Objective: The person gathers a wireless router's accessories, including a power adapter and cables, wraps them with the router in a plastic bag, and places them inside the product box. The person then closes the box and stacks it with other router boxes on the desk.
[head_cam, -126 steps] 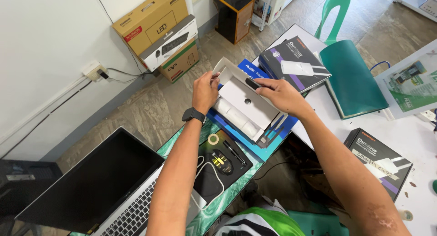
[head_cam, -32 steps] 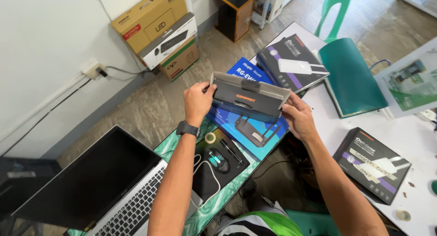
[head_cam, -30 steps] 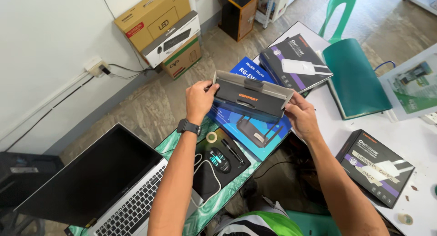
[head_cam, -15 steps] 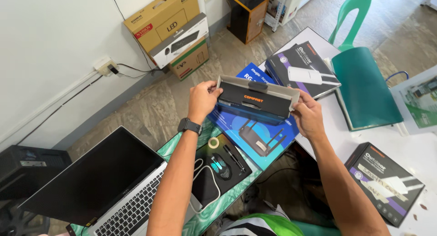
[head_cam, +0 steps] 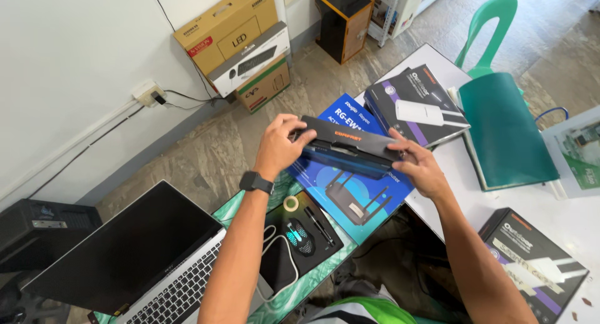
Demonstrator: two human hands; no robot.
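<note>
Both my hands hold a long, flat dark box [head_cam: 350,143] edge-on above the table. My left hand [head_cam: 278,146], with a black watch on the wrist, grips its left end. My right hand [head_cam: 420,168] grips its right end. Directly beneath the dark box lies a blue router box [head_cam: 353,196] with a picture of a black router with antennas on its lid.
An open laptop [head_cam: 150,255] sits at lower left. A mouse [head_cam: 300,235], a pen and a tape roll lie on a black mat. Dark product boxes [head_cam: 415,108] [head_cam: 537,264], a green folder [head_cam: 506,130], a green chair and cardboard boxes [head_cam: 240,43] surround the table.
The grey box that lay open on the blue box is gone from view. I have lifted a dark box and tilted it, so that its narrow edge now faces me.
</note>
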